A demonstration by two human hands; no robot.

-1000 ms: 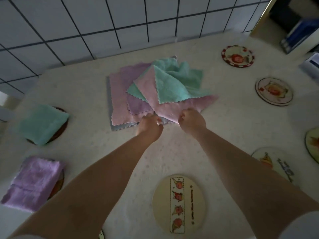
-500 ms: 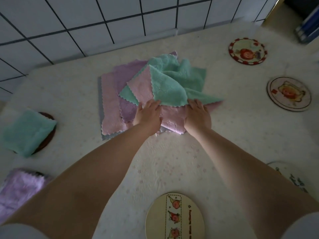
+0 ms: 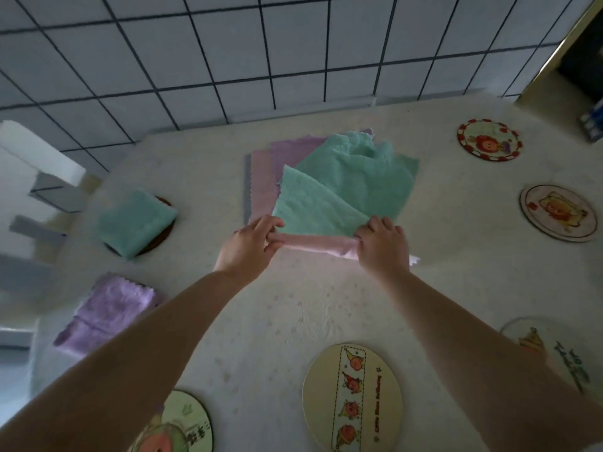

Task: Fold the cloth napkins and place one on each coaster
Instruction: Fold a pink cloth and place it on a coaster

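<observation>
Table with a pale flowered cover fills most of the view, and a tiled wall stands at its far side. Near the far middle lies a loose pile of napkins: pink and purple ones flat below, and a crumpled green napkin on top. At the near edge of this pile both hands hold a pink napkin, which is gathered into a narrow band between them. The left hand pinches the left end of the band with curled fingers, and the right hand grips the right end in the same way; a small corner of the pink cloth shows just to the right of the right hand.

On the left side, a folded green napkin rests on a dark coaster, and nearer to the person a folded purple napkin lies at the table's edge; I cannot tell what is under it. Bare round coasters with pictures lie around: one at the near middle, one at the near left, one at the near right, one at the right and one at the far right.
</observation>
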